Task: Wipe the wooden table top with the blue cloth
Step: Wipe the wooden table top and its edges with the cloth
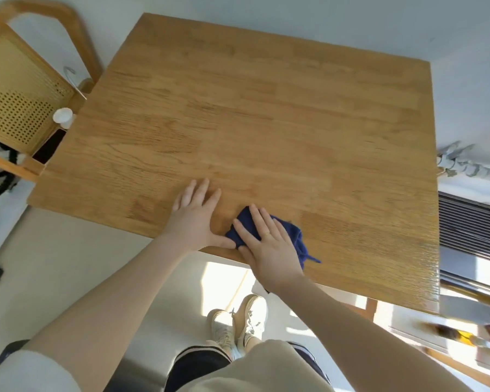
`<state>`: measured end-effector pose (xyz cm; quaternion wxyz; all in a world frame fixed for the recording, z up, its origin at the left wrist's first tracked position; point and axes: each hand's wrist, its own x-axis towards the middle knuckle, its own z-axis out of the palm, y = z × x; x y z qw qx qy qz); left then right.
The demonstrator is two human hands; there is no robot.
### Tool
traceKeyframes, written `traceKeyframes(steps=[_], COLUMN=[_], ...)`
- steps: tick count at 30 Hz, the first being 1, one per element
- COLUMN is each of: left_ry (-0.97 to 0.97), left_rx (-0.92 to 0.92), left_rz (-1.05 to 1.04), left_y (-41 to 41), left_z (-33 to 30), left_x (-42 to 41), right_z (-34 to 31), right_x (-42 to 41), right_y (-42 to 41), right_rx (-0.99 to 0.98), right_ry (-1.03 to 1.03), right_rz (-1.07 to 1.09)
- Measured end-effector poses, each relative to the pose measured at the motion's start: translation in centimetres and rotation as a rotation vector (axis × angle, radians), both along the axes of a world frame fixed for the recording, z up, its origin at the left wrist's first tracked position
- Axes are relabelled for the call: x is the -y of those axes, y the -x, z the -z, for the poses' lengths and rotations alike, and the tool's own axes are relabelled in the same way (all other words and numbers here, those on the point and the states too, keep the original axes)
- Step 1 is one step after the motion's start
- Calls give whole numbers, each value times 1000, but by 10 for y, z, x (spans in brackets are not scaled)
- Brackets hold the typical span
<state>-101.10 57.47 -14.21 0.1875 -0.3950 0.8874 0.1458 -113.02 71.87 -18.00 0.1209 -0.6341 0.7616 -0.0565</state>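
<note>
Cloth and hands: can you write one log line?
right hand: flat on blue cloth | left hand: flat on table | cloth: near edge

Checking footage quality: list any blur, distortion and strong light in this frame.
Head view: wide-angle bends the table top edges; its right side smears with motion blur; sunlight blows out the floor below; right hand and blue cloth stay fairly sharp.
</note>
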Motion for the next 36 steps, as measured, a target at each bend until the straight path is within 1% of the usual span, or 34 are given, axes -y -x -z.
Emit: traceKeyframes(steps=[3, 5, 7, 10, 12, 13, 15, 17, 20, 22, 25, 27, 29, 31, 33, 36], left_ry=[15, 51, 85, 123, 132, 137, 146, 128, 82, 66, 110, 138, 146, 142, 95, 29], left_rx=[49, 22, 24, 124, 172, 182, 192, 201, 167, 150, 160, 147, 120, 86, 73, 94], left_rz=[32, -22, -126, -296, -317, -291, -215, -166, -167, -160, -108, -88, -71, -46, -6, 135], left_y=[-10, -16, -23, -36, -42, -43, -40, -38, -39, -40, -43, -45, -48, -50, -55, -69], left_z=[-3, -7, -11, -11, -6, -5, -2, -2, -1, 0, 1, 3, 6, 7, 6, 0], left_x=[14, 20, 26, 30, 35, 39, 48, 55, 57, 57, 58, 59, 59, 58, 63, 80], right_z=[0, -2, -6, -9, -6, -3, 1, 0, -4, -2, -3, -2, 0, -2, -3, -3], right_x=[14, 40, 71, 99, 93, 81, 49, 29, 46, 79, 128, 136, 118, 84, 57, 58], right_y=[15, 28, 38, 33, 24, 17, 1, -7, 3, 13, 18, 10, -6, -32, -54, -52], right_rx=[-50, -14, 14, -65, -20, 7, -4, 5, 14, 20, 17, 21, 20, -12, -10, 8], right_ry=[-1, -9, -69, -90, -59, -32, 2, -16, -22, -25, -19, -9, 12, 37, 12, -17], right_rz=[-99, -132, -90, -12, 12, -6, -82, -140, -206, -155, 91, 160, 143, 73, 27, 15])
